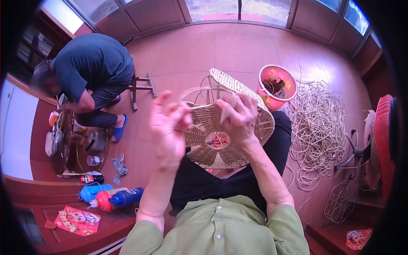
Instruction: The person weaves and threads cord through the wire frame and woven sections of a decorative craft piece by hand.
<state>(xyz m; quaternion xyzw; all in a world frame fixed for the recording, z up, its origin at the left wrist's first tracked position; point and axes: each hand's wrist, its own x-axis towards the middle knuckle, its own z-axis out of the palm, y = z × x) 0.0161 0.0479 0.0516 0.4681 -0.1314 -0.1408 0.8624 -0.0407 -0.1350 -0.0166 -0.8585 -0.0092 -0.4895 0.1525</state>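
Woven basket (207,117): over the wearer's lap, between the left hand (168,127) and right hand (240,119). Scissors (220,140) show through its central opening. Bucket (277,102): on the floor (191,46), right of the basket, holding scraps (274,86). Cord pile (318,131): on the floor, right of the bucket, extending nearer the wearer. Chair (382,140): farther right; wire frame (338,202) nearer the wearer. At left, a person (93,63) bends over a low table bearing a pot (97,140) and jar (93,160). Crumpled bag (119,168): on the floor, right of the table. Flasks (112,199): lower left, beyond a printed card (78,221).
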